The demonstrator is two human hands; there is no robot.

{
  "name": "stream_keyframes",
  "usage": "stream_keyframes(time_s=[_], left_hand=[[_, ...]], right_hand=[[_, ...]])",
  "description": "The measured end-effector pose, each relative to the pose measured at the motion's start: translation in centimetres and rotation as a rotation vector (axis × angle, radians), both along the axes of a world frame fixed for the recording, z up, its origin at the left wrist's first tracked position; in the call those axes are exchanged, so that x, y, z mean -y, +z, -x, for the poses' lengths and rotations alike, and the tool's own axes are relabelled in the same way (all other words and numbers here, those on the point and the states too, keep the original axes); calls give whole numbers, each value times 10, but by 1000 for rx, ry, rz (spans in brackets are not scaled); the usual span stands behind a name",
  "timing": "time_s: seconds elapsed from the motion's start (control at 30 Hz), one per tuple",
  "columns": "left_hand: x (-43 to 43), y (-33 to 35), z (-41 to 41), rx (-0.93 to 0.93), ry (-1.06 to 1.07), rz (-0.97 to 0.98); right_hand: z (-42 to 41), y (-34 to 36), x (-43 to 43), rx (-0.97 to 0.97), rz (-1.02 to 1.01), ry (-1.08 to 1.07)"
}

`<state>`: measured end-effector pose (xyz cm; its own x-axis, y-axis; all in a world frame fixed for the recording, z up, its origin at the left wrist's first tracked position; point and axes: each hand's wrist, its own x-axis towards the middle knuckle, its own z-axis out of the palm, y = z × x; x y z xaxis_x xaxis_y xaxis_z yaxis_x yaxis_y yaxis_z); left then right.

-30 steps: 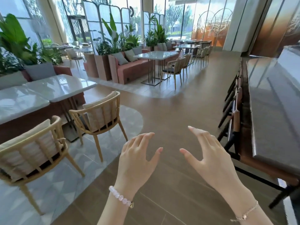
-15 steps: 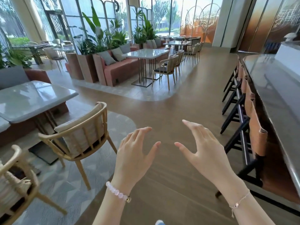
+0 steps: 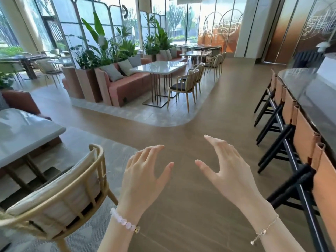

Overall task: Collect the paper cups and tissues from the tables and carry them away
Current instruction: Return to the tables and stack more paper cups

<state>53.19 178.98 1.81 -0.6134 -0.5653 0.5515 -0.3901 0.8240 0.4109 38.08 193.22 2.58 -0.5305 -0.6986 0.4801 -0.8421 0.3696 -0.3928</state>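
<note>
Overhead, both hands (image 3: pixel 143 179) (image 3: pixel 231 171), fingers spread, hover above wood floor (image 3: pixel 209 113) between tables (image 3: pixel 158 67).

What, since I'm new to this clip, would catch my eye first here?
The empty left hand and right hand hover, fingers spread, over the wooden floor at bottom centre. A rattan chair stands lower left; black bar stools line the counter on the right.

No legible text, label, brand or number in view. White line drawing on copper wall panels (image 3: pixel 216 31): ornament, no letters readable.
</note>
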Motion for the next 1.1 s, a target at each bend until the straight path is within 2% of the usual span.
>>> stream_keyframes(time_s=[0.3,0.53,0.87,1.1], left_hand=[[165,-11,141,-12,-80,-3],[281,2,250,0,-170,12],[390,-9,401,17,-276,6],[450,-15,556,2,-313,21]], right_hand=[[124,-17,145,26,13,-96],[213,-6,254,41,5,-185],[353,-16,352,64,12,-286],[498,-26,413,52,20,-320]])
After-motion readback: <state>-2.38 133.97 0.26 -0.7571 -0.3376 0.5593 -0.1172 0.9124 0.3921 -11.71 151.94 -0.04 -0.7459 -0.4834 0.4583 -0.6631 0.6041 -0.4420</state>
